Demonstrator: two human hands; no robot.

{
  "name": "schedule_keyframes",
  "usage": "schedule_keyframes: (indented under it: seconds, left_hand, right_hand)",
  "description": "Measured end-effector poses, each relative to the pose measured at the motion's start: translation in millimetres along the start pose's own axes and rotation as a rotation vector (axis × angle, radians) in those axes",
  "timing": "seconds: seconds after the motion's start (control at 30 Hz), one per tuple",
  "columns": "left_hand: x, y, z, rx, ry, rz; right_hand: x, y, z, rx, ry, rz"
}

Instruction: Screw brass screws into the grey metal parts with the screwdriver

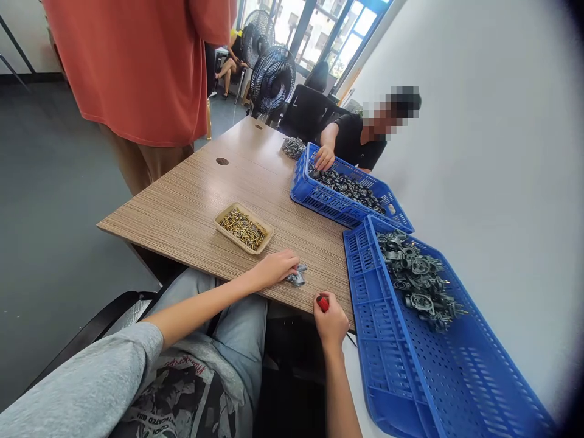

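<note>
My left hand [277, 268] is closed on a small silver-grey metal carburetor part [297, 277], holding it down on the table near the front edge. The fingers cover part of it. My right hand [331, 322] is wrapped round a screwdriver with a red handle [323, 303] and a dark end; its shaft is hidden from view. That hand is just right of the metal part, at the table edge. Beyond my left hand stands a tan tray [219, 229] filled with many small brass-coloured screws or pins [241, 227].
To my right, a blue crate [378, 340] holds a heap of carburetors [417, 274]. Behind it, a second blue crate [319, 201] contains darker metal parts, and a seated co-worker's hand [325, 158] reaches in. More metal parts [292, 147] lie beyond on the wooden table [182, 201]. Someone in red [137, 67] stands left.
</note>
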State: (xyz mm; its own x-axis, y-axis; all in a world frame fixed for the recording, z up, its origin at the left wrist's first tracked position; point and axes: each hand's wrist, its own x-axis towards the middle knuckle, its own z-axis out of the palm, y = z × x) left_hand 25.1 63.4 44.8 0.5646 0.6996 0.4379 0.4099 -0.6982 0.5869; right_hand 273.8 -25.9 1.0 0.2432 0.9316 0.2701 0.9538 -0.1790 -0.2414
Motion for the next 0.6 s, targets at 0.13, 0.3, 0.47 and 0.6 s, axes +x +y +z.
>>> schedule_keyframes:
  seconds: [0.13, 0.3, 0.47, 0.6]
  left_hand:
    - [-7.0, 4.6, 3.9, 0.046, -0.005, 0.005]
    - [-21.0, 7.5, 10.2, 0.233, 0.034, 0.012]
    - [-31.4, 9.0, 14.8, 0.211, 0.110, -0.069]
    - [-36.3, 5.1, 17.8, -0.013, 0.169, -0.119]
  right_hand:
    - [0.1, 0.2, 0.0, -0.003, -0.004, -0.005]
    - [0.0, 1.6, 1.7, -0.003, 0.001, -0.009]
    - [-1.0, 4.7, 3.9, 0.011, 0.013, -0.024]
    - [-1.1, 4.5, 2.5, 0.053, 0.034, -0.070]
